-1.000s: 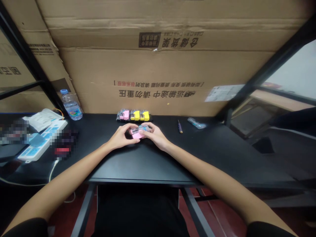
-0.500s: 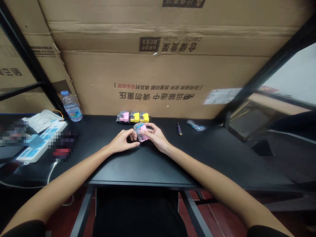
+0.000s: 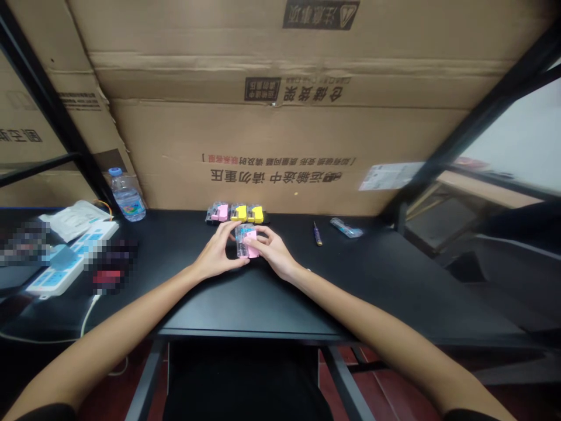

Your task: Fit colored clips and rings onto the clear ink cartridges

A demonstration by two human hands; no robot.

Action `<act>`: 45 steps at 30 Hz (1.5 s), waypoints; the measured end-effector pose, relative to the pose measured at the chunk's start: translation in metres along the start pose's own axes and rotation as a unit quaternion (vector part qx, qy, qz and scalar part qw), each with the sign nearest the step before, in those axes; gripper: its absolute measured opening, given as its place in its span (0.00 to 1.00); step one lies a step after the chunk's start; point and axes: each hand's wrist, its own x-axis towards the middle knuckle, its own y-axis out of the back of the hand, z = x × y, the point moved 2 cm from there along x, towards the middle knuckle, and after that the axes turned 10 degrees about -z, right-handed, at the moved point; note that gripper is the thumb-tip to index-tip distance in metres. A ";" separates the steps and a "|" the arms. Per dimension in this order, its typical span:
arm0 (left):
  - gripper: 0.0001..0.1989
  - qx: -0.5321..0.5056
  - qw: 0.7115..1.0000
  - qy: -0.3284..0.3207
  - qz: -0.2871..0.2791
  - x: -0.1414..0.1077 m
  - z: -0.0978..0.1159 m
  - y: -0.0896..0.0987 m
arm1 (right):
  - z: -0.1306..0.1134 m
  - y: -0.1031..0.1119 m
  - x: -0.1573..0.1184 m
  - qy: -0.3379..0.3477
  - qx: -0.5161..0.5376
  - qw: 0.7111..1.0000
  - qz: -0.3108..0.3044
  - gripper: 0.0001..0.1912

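A small pink and clear plastic piece (image 3: 251, 248) is held over the near middle of the black table. My right hand (image 3: 277, 255) pinches its right side, thumb across the pink face and fingers behind. On the left side, my left hand (image 3: 214, 252) curves in a C around the piece, fingertips at its top edge and thumb at its bottom edge. Just beyond my hands stands a row of similar pieces, one pink (image 3: 220, 212) and two yellow (image 3: 246, 214), against the cardboard.
A small screwdriver (image 3: 318, 235) and a clear plastic packet (image 3: 346, 227) lie to the right. At left are a water bottle (image 3: 130, 199), a white power strip (image 3: 72, 257), a white pouch (image 3: 75, 220) and a cable (image 3: 89, 313). Upright cardboard (image 3: 284, 131) closes off the back.
My left hand has opened wider, its fingers moving from the piece's side up to its top edge. The pink piece has turned more upright in my right hand. The view has tipped slightly upward.
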 end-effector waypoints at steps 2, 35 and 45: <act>0.46 0.002 1.000 0.004 -0.004 0.000 0.000 0.001 | 0.001 0.000 0.000 -0.001 -0.001 1.000 -0.003 0.31; 0.45 0.034 0.998 0.051 -0.022 0.001 0.012 0.004 | -0.003 -0.006 -0.005 -0.032 -0.011 0.999 -0.031 0.32; 0.45 0.053 0.998 0.039 -0.020 0.001 0.014 0.006 | -0.008 -0.009 -0.008 -0.029 -0.002 0.999 -0.042 0.29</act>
